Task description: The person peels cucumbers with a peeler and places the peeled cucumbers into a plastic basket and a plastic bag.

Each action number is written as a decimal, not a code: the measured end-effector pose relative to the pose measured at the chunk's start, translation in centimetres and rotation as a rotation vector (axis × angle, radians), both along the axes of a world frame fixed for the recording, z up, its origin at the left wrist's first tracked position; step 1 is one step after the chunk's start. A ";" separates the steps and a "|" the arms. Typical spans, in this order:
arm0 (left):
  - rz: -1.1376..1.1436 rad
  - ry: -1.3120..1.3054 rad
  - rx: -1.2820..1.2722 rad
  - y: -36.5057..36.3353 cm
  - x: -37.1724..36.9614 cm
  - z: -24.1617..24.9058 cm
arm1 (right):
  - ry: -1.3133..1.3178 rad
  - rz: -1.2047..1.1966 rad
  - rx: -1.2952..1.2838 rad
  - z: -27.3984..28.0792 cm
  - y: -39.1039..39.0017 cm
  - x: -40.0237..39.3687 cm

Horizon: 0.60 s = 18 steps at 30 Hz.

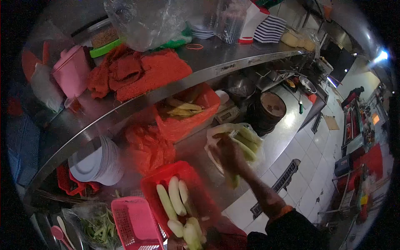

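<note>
My right hand [228,156] reaches over a clear plastic bag [212,134] on the steel counter, its fingers blurred at the bag's opening. Inside the bag lie several long pale-green vegetables [246,143] that look like cucumbers. Below the palm a greenish end [236,181] shows; I cannot tell whether the hand grips it. Closer to me, a red plastic basket [148,183] holds several pale, peeled-looking long vegetables [176,196], with more pieces at its near end. My left hand does not show.
A pink basket [137,208] and a bag of green leaves [100,227] stand at the near left. Stacked plates [98,160] sit under the steel shelf [200,75]. Beyond are a red-lined bin [183,125], a scale [227,113] and dark stacked pans [266,110]. The counter's edge drops to tiled floor.
</note>
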State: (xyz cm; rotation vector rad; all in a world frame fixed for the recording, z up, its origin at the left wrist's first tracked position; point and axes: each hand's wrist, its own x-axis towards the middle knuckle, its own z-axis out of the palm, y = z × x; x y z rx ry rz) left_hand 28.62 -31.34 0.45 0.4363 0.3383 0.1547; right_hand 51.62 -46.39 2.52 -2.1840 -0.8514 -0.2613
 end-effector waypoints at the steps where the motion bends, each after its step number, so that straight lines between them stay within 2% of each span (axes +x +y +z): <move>1: -0.005 -0.007 -0.001 -0.2 0.3 -0.2 | -0.055 -0.001 -0.117 0.9 -1.8 3.0; 4: -0.027 -0.003 0.003 -0.1 0.8 -0.2 | 0.056 -0.010 -0.342 -1.5 -5.0 10.3; 7: -0.037 0.011 -0.014 -0.1 -0.5 -1.2 | -0.072 0.055 -0.201 -3.2 -6.1 12.0; 8: -0.048 0.018 -0.037 -0.1 -1.5 -2.0 | -0.068 0.067 -0.209 -3.5 -6.2 12.5; 10: -0.069 0.031 -0.086 -0.4 -4.3 -4.3 | -0.267 0.036 -0.276 -4.5 -6.4 13.1; 12: -0.105 0.043 -0.147 -0.8 -7.1 -6.1 | -0.199 0.011 -0.259 -5.8 -7.7 13.9; 14: -0.125 0.048 -0.186 -1.1 -9.0 -7.4 | -0.129 -0.014 -0.240 -6.6 -8.2 13.6; 16: -0.131 0.034 -0.215 -0.9 -9.9 -8.1 | -0.167 -0.027 -0.002 -1.8 -6.7 9.2; 17: -0.128 0.028 -0.213 -0.5 -9.9 -8.5 | -0.102 -0.091 0.018 -0.3 -5.6 6.4; 18: -0.126 0.006 -0.216 -0.2 -10.4 -9.5 | -0.007 -0.047 -0.036 -0.4 -5.1 4.1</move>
